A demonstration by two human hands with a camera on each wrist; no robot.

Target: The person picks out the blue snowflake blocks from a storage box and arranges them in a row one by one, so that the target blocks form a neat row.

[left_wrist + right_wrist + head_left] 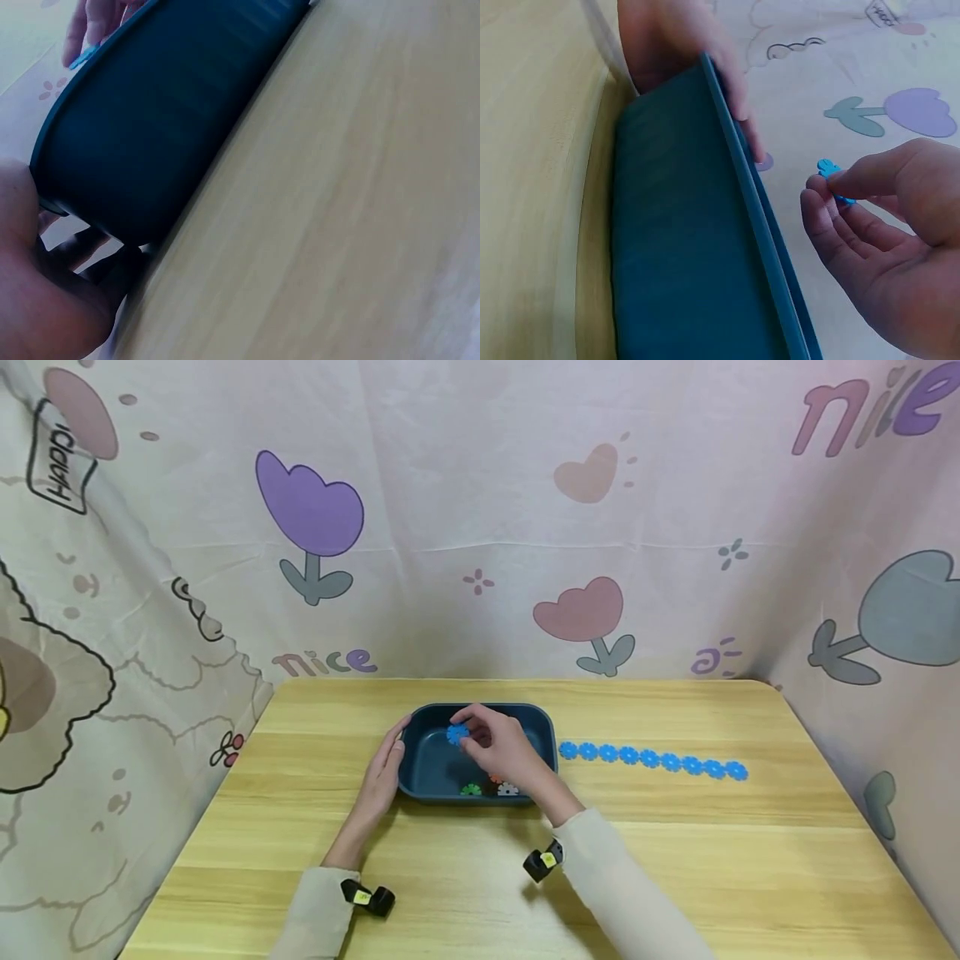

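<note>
My right hand (498, 747) pinches a blue flower-shaped plastic piece (457, 733) between thumb and fingertips, above the inside of a dark blue tray (427, 795). In the right wrist view the blue piece (829, 169) is held beside the tray's rim (742, 169). My left hand (382, 777) holds the tray's left end, and in the left wrist view its fingers (112, 270) go round the end wall. Inside the tray, near its front wall, lie a green piece (471, 790), a white piece (508, 789) and an orange piece (496, 778), partly hidden by the right hand.
A row of several blue flower-shaped pieces (650, 757) runs rightward from the tray's right side across the wooden table (465, 877). A printed cloth (450, 485) hangs behind and at the sides. Each wrist carries a small black camera.
</note>
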